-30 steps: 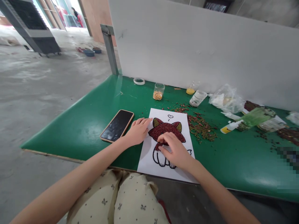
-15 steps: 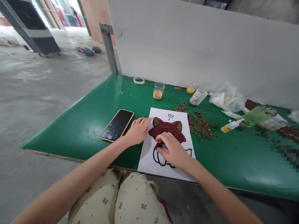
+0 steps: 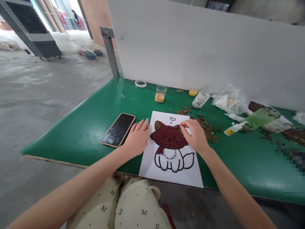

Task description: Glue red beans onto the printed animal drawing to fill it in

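A white sheet of paper (image 3: 147, 165) with a black-outlined fox drawing (image 3: 170, 140) lies at the table's front edge. Dark red beans or seeds cover the fox's head, with green ones in the ears; the body is mostly bare paper. My left hand (image 3: 137, 136) rests flat by the sheet's left edge, fingers spread, between it and a phone (image 3: 118, 129). Over the fox's right ear is my right hand (image 3: 195, 135), its thumb and forefinger pinched together; whatever may be between them is too small to make out. Loose red and green seeds (image 3: 211, 132) lie scattered just beyond it.
A clear cup of yellow kernels (image 3: 160, 94), a white ring lid (image 3: 140, 83) and a tipped clear cup (image 3: 200, 100) stand toward the back. To the right lie a glue bottle (image 3: 234, 128), a green-tinted bag (image 3: 262, 119) and crumpled plastic (image 3: 230, 100). A white panel (image 3: 202, 47) rises behind.
My right hand has moved up and right from the fox's body to its right ear, uncovering the face and chest. The left hand has slid slightly left, off the sheet's edge.
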`<action>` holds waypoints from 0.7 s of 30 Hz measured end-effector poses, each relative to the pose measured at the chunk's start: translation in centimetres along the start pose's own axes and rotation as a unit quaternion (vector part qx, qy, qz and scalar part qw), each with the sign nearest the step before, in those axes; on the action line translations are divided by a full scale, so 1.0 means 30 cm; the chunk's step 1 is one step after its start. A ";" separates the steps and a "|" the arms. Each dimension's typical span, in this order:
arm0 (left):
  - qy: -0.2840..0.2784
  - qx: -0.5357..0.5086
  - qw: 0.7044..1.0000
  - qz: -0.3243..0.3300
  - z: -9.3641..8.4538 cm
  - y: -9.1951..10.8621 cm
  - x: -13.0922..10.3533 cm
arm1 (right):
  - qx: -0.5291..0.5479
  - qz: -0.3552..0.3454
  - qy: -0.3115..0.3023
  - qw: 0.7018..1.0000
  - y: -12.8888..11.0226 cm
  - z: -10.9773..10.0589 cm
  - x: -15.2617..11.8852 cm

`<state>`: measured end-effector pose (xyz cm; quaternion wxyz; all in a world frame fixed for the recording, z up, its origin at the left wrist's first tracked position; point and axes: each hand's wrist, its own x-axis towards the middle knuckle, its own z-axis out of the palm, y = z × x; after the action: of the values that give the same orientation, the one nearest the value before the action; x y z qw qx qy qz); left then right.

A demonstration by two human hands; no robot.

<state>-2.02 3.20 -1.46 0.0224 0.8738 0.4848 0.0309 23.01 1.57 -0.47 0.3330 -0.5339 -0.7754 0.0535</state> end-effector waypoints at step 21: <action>-0.091 0.034 0.990 0.103 -0.069 0.129 -0.192 | -0.003 -0.169 -0.208 0.963 -0.101 0.052 -0.194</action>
<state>-1.94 -3.70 0.69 0.0336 0.9183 0.3894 -0.0626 20.93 -4.31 -3.01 0.1664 -0.3730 -0.9069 0.1038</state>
